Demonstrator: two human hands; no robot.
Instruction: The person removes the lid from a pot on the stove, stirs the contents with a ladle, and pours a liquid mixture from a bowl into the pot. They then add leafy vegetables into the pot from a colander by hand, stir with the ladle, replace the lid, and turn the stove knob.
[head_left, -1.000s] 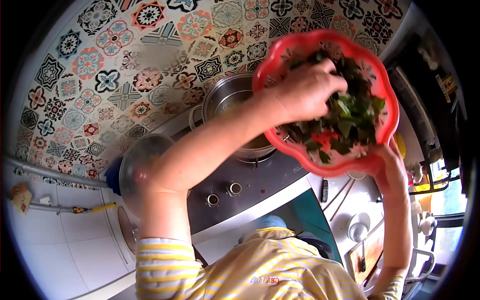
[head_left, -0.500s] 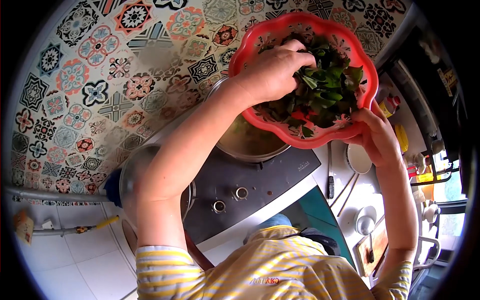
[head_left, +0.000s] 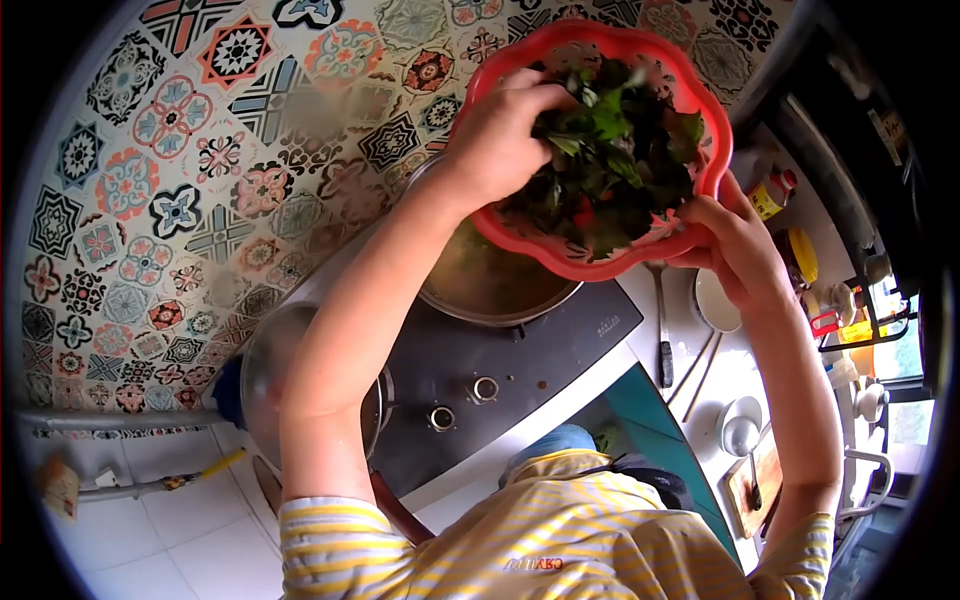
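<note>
A red scalloped plastic basket (head_left: 712, 130) is tilted over a metal pot (head_left: 500, 318) on the stove. Dark leafy greens (head_left: 625, 160) fill much of it. My right hand (head_left: 735, 235) grips the basket's rim at its lower right, thumb on the near side. At the basket's left side, my left hand (head_left: 505, 140) reaches over the edge with its fingers curled into the leaves; some fingertips are hidden among them. Cloudy brownish liquid (head_left: 485, 265) shows in the pot beneath the basket.
The dark stove top (head_left: 520, 385) has two knobs facing me. A lidded pot (head_left: 265, 375) sits left, partly behind my left forearm. On the right counter are a white bowl (head_left: 718, 305), chopsticks (head_left: 704, 378), a ladle (head_left: 740, 435) and a cutting board (head_left: 768, 475). Patterned tiles (head_left: 220, 160) cover the wall.
My left hand has shifted left and slightly up within the basket, and the leaves there have moved. The basket and right hand have moved slightly left and up in view.
</note>
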